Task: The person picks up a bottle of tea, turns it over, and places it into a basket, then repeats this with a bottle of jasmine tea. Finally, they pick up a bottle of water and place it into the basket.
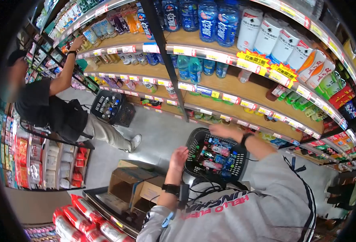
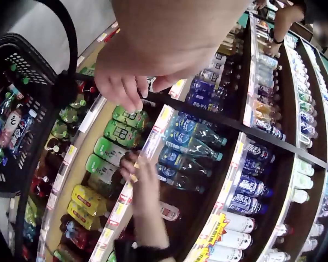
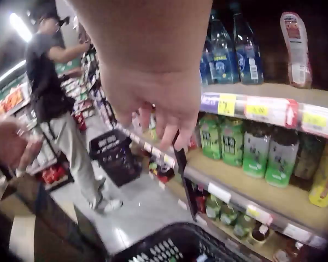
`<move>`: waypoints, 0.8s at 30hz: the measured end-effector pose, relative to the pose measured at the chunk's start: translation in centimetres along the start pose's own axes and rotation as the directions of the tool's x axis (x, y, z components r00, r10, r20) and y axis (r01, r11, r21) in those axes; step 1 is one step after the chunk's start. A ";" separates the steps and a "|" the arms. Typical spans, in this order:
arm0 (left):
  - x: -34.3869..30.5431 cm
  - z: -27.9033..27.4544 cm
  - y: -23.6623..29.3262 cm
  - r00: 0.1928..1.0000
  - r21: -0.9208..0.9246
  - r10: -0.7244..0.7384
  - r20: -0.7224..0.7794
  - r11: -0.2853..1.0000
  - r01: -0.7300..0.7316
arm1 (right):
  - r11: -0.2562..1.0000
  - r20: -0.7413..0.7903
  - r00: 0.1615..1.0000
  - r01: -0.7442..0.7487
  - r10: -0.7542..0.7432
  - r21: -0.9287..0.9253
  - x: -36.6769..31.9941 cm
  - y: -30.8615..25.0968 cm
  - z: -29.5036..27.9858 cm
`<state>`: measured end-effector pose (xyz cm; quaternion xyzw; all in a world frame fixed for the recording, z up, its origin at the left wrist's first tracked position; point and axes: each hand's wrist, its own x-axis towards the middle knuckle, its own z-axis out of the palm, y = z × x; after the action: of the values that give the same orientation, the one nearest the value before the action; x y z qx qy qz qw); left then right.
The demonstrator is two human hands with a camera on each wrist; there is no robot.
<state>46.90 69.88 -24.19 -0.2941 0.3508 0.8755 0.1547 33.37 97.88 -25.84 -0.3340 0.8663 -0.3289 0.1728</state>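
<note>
My left hand (image 1: 179, 157) hovers at the left side of a black shopping basket (image 1: 191, 164), its fingers loosely bent and nothing in them. Over the basket's far rim reaches my right hand (image 1: 225, 131), also holding nothing; in the right wrist view its fingers (image 3: 167, 134) hang down relaxed. Several drink bottles lie in the basket, among them a pink-labelled bottle (image 1: 212, 164) and blue-labelled bottles (image 1: 228, 162). Green-labelled bottles (image 3: 256, 155) stand on the shelf beside the right hand. In the left wrist view, both hands overlap the drink shelves.
Drink shelves (image 1: 230, 105) curve along the far side and right. Another person (image 1: 53, 101) reaches to the shelf at left, near a second black basket (image 1: 125, 115) of bottles. Cardboard boxes (image 1: 125, 181) and red-and-white packages (image 1: 79, 218) stand at lower left.
</note>
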 end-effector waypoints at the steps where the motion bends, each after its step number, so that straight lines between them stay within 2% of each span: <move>1: -1.1 0.5 -0.6 0.999 -0.011 0.021 -0.036 1.000 -0.022 | 0.998 0.128 0.991 0.038 -0.032 -0.047 -4.6 -0.2 1.2; 2: -2.0 1.1 -1.4 0.997 -0.024 0.039 -0.071 0.999 -0.041 | 0.982 0.368 0.911 -0.188 0.185 -0.028 -9.3 -2.8 0.7; 4: -3.1 1.9 -4.2 0.995 -0.064 0.076 -0.068 0.995 -0.080 | 0.985 0.368 0.919 -0.097 0.143 -0.141 -19.1 -0.7 4.1; 6: -5.3 4.3 -7.4 0.995 0.013 0.086 -0.060 0.996 -0.085 | 0.978 0.432 0.877 -0.183 0.210 -0.103 -28.1 3.0 8.0; 8: -6.5 5.7 -11.7 0.998 0.017 0.049 0.031 0.999 -0.049 | 0.956 0.325 0.899 -0.279 0.292 -0.087 -37.0 3.6 10.0; 9: -6.9 6.7 -14.0 0.997 0.020 0.064 0.032 0.998 -0.065 | 0.883 0.375 0.810 -0.466 0.450 -0.052 -40.7 4.2 11.0; 10: -7.9 7.5 -16.3 0.997 0.032 0.070 0.024 0.997 -0.071 | 0.878 0.317 0.821 -0.469 0.474 -0.098 -43.9 2.5 10.3; 12: -8.4 7.6 -20.8 0.985 -0.048 0.163 -0.056 0.985 -0.166 | 0.715 0.273 0.688 -0.699 0.672 0.002 -51.2 4.8 14.4; 15: -8.9 7.2 -25.2 0.975 -0.074 0.138 -0.172 0.986 -0.152 | 0.620 0.209 0.603 -0.785 0.770 -0.019 -59.4 5.9 18.8; 17: -9.7 6.5 -26.8 0.980 -0.100 0.059 -0.189 0.992 -0.078 | 0.361 0.323 0.446 -0.886 0.835 0.291 -63.0 5.2 20.5; 18: -9.8 5.8 -27.5 0.982 -0.115 0.036 -0.186 0.992 -0.058 | 0.202 0.390 0.375 -0.886 0.841 0.416 -64.2 5.1 21.0; 19: -10.4 5.6 -28.0 0.979 -0.115 0.043 -0.197 0.991 -0.067 | 0.098 0.419 0.348 -0.853 0.839 0.513 -65.2 4.9 21.6; 21: -11.4 5.8 -28.3 0.958 -0.115 0.073 -0.276 0.987 -0.108 | 0.355 0.318 0.537 -0.801 0.781 0.481 -68.1 7.5 25.0; 23: -11.5 5.2 -28.4 0.942 -0.120 0.140 -0.304 0.976 -0.184 | 0.211 0.395 0.523 -0.764 0.755 0.609 -67.9 7.7 24.5; 24: -11.7 5.0 -28.4 0.933 -0.133 0.166 -0.319 0.967 -0.218 | 0.282 0.373 0.511 -0.806 0.774 0.520 -67.2 8.3 24.4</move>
<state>67.49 92.71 -28.80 -0.4020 0.3232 0.8566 -0.0131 90.38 137.98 -43.82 0.2112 0.7425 -0.4639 0.4347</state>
